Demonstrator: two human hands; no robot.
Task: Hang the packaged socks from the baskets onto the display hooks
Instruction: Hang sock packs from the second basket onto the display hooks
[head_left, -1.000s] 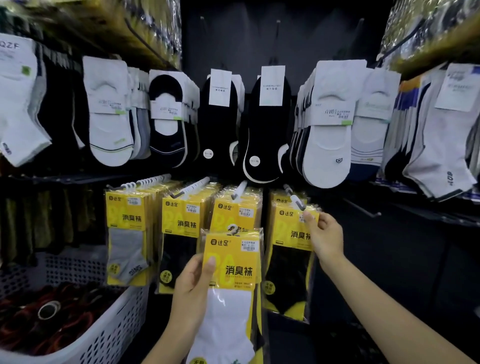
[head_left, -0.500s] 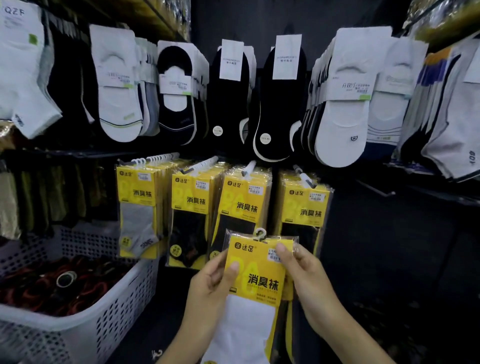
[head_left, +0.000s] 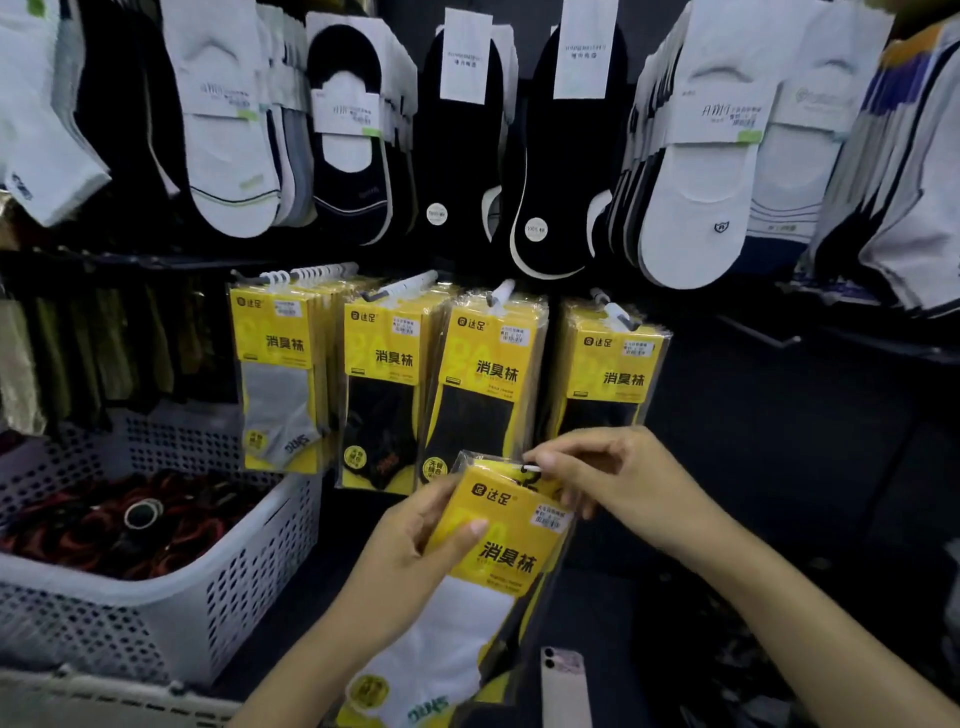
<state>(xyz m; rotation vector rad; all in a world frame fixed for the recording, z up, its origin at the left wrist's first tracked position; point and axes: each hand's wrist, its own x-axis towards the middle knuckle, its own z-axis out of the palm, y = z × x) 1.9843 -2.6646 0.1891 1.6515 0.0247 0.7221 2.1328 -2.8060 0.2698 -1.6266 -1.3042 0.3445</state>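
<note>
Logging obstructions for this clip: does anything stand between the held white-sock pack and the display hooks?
Nothing visible does. The pack, gripped by the left hand and pinched at its hanger by the right hand, sits below the display hooks.

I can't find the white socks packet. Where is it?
In the head view the white socks packet is low centre, held by the left hand and right hand, just below the hanging black-sock packs, right of the basket.

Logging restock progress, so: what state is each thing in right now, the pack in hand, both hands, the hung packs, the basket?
white-sock pack: not yet hung, held tilted.
left hand: grips the pack's left edge.
right hand: pinches the pack's top hanger.
hung packs: four rows hanging on hooks.
basket: holds dark red and black items.
</note>
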